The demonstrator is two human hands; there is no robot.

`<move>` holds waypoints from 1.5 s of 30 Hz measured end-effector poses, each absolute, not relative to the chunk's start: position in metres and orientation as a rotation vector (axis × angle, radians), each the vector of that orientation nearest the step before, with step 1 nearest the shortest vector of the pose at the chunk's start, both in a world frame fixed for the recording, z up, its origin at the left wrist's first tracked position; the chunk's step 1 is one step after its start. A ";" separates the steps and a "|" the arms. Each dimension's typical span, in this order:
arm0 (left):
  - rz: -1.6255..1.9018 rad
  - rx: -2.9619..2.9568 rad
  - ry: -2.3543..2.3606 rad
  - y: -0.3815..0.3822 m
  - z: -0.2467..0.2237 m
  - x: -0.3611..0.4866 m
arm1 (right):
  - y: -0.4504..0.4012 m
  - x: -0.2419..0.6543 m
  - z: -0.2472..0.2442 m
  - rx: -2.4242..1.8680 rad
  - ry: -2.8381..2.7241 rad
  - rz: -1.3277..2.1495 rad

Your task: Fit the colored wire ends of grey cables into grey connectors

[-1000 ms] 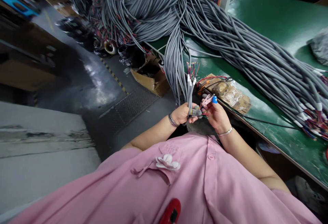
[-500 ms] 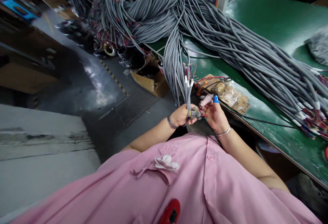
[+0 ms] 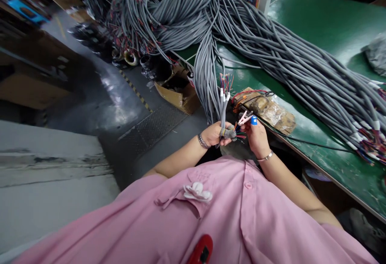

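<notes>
Several grey cables [image 3: 223,115] with white bands near their ends stand up from my left hand [image 3: 221,133], which is closed around them. Thin coloured wires [image 3: 239,133] fan out to the right of its gloved fingertips. My right hand [image 3: 256,133], with a blue cover on one finger, grips a small pale pink tool [image 3: 245,118] with two narrow arms, close to those wires. More coloured wire ends [image 3: 226,82] spread above the white bands.
A large pile of grey cables [image 3: 187,10] covers part of the green table [image 3: 316,14]. A wooden block wrapped in clear tape [image 3: 268,111] lies at the table's near edge. Below the table, a cardboard box [image 3: 177,95] stands on the floor, left of the hanging cables.
My right hand has turned and shifted slightly right, and the pink tool's two arms now show clearly. The wires at my left fingertips look more spread out.
</notes>
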State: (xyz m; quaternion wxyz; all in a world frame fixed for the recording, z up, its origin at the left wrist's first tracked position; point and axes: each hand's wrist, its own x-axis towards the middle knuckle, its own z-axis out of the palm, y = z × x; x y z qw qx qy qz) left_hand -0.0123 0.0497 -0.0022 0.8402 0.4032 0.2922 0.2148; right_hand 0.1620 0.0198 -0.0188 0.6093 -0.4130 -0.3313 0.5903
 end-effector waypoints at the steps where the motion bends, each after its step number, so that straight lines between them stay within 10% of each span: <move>1: 0.455 0.850 0.616 0.050 -0.003 -0.012 | 0.021 0.163 -0.020 -0.932 -0.752 1.407; 45: 0.420 0.841 0.602 0.050 -0.007 -0.006 | 0.026 0.162 -0.013 -0.671 -0.407 1.785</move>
